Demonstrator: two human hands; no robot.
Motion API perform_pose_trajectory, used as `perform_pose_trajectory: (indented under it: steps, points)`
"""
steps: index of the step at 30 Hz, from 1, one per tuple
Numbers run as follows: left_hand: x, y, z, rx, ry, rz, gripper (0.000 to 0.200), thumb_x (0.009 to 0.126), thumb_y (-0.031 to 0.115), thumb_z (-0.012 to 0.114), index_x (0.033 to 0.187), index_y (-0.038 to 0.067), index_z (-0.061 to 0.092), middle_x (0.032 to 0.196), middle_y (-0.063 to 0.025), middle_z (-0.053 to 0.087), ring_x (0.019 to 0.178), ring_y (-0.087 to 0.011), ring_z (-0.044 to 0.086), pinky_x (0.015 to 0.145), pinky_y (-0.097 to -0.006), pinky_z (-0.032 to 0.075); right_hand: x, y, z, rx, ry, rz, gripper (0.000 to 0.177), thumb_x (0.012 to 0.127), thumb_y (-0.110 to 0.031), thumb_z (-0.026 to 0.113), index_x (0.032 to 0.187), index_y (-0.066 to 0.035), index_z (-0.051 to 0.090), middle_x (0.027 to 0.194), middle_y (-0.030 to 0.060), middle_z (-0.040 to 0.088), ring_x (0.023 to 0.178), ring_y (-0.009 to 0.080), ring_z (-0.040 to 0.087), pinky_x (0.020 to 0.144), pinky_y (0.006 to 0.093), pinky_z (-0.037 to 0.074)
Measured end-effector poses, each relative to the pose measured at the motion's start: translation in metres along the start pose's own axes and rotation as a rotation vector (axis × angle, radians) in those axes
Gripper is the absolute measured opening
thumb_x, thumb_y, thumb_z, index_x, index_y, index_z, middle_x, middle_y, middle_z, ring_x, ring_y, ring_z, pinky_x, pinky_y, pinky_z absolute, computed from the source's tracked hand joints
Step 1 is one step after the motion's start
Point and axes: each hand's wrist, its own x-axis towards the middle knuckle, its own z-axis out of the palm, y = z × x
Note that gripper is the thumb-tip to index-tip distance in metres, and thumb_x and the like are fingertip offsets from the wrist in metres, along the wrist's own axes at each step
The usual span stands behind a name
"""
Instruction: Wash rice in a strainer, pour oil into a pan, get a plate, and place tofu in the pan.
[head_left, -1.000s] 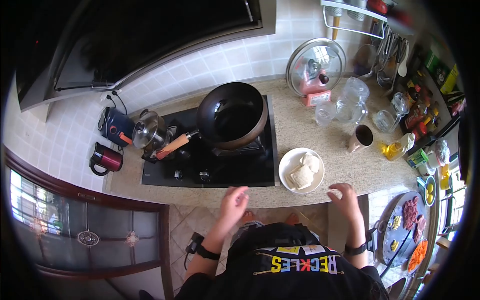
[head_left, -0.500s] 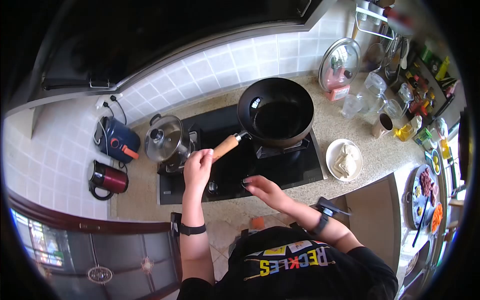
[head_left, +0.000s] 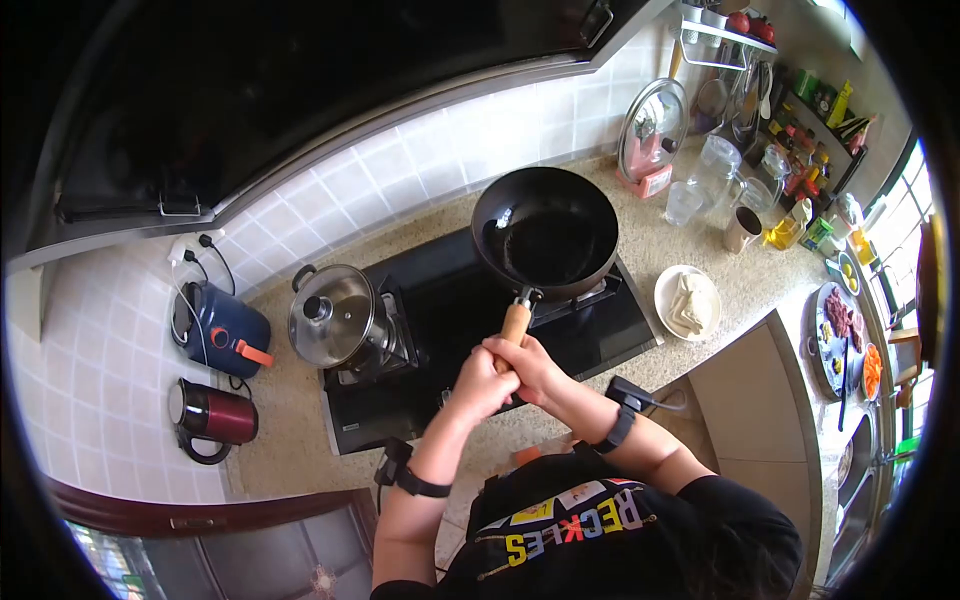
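Note:
A deep black wok [head_left: 550, 235] sits on the right side of the black glass stove [head_left: 440, 275], its wooden handle [head_left: 516, 324] pointing toward my body. My left hand [head_left: 486, 385] is wrapped round the lower part of that handle. From the right, my right hand [head_left: 535, 370] closes round the same handle, touching my left hand. The handle's end is hidden by my fingers. On the left burner stands a steel pot with a glass lid [head_left: 335, 318]. Right of the stove, a white plate [head_left: 668, 298] holds a pale, folded item [head_left: 692, 303].
At left stand a blue appliance [head_left: 225, 325] and a red kettle [head_left: 228, 415]. Behind right are a propped glass lid [head_left: 652, 130], a glass pitcher [head_left: 716, 165], a brown cup [head_left: 742, 230] and bottles. A food tray [head_left: 826, 350] lies far right.
My right hand has moved from the stove's front edge onto the handle. My left hand has moved right and closer to my body, and the handle has swung to point toward me.

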Motion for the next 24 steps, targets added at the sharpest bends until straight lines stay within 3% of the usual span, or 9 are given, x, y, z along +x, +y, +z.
perform_pose_trajectory:
  steps: [2,4,6,9,11,15,18,21,24]
  points:
    - [-0.007,0.000,0.014,-0.057,0.063,0.042,0.028,0.069,0.001,0.053,0.096,-0.004,0.053,0.063,-0.0062,0.054,0.045,-0.0121,0.054,0.040,-0.0247,0.044,-0.017,-0.009,-0.004,0.004,-0.032,0.044,0.019,0.082,-0.017,0.060,0.081,0.000,0.052,0.064,0.0081,0.055,0.047,0.0176,0.054,0.036,0.0301,0.044]
    - [-0.014,-0.009,0.021,-0.048,0.060,0.089,0.032,0.070,0.001,0.054,0.101,-0.004,0.052,0.063,-0.0066,0.054,0.045,-0.0125,0.054,0.041,-0.0249,0.044,-0.028,-0.009,-0.010,-0.017,-0.098,0.055,0.019,0.083,-0.017,0.059,0.082,0.000,0.052,0.064,0.0080,0.055,0.049,0.0172,0.055,0.037,0.0296,0.045]
    - [-0.023,-0.026,0.027,-0.016,0.101,0.091,0.048,0.071,0.001,0.056,0.118,-0.002,0.044,0.074,-0.0088,0.056,0.052,-0.0121,0.056,0.046,-0.0250,0.045,-0.035,-0.002,-0.016,-0.020,-0.119,0.047,0.021,0.083,-0.017,0.062,0.089,0.001,0.052,0.073,0.0081,0.057,0.062,0.0157,0.058,0.052,0.0280,0.050]
    - [-0.042,-0.038,0.037,-0.111,0.083,0.101,0.054,0.071,-0.003,0.051,0.123,-0.001,0.038,0.078,-0.0048,0.052,0.053,-0.0077,0.050,0.043,-0.0201,0.041,-0.046,0.007,-0.021,-0.090,-0.138,0.040,0.026,0.079,-0.015,0.068,0.092,0.001,0.051,0.078,0.0070,0.057,0.069,0.0138,0.058,0.065,0.0270,0.050]
    - [-0.044,-0.060,0.042,-0.086,0.167,0.312,0.057,0.071,-0.004,0.052,0.126,-0.001,0.034,0.080,-0.0050,0.052,0.055,-0.0069,0.050,0.043,-0.0201,0.042,-0.052,0.006,-0.021,-0.165,-0.200,0.016,0.028,0.079,-0.016,0.068,0.093,0.001,0.051,0.079,0.0063,0.057,0.070,0.0133,0.058,0.065,0.0267,0.049]
    - [-0.055,-0.034,0.045,-0.299,0.154,0.227,0.059,0.072,-0.003,0.051,0.127,0.000,0.033,0.077,-0.0045,0.052,0.052,-0.0075,0.050,0.043,-0.0201,0.041,-0.060,-0.016,-0.006,-0.406,-0.227,-0.062,0.028,0.079,-0.015,0.067,0.092,0.001,0.049,0.077,0.0065,0.057,0.068,0.0132,0.057,0.061,0.0266,0.050]
    - [-0.052,-0.008,0.047,-0.494,0.173,0.124,0.049,0.071,-0.001,0.050,0.119,0.000,0.038,0.068,-0.0045,0.051,0.047,-0.0087,0.048,0.040,-0.0201,0.039,-0.051,-0.030,-0.005,-0.475,-0.241,-0.058,0.028,0.078,-0.015,0.067,0.090,0.001,0.047,0.075,0.0075,0.056,0.064,0.0132,0.057,0.055,0.0260,0.049]
    - [-0.039,0.020,0.045,-0.656,0.090,0.013,0.019,0.072,0.002,0.047,0.091,0.002,0.044,0.053,-0.0049,0.046,0.041,-0.0093,0.044,0.035,-0.0204,0.032,-0.045,-0.054,0.003,-0.503,-0.173,-0.061,0.035,0.076,-0.019,0.068,0.090,0.003,0.046,0.072,0.0094,0.056,0.057,0.0134,0.056,0.044,0.0263,0.047]
    - [-0.025,0.047,0.044,-0.664,0.025,-0.023,0.009,0.074,0.003,0.047,0.083,0.002,0.045,0.055,-0.0044,0.046,0.042,-0.0089,0.043,0.034,-0.0195,0.031,-0.047,-0.082,0.011,-0.449,-0.148,-0.030,0.033,0.080,-0.022,0.063,0.085,0.007,0.048,0.065,0.0099,0.055,0.043,0.0155,0.053,0.034,0.0264,0.044]
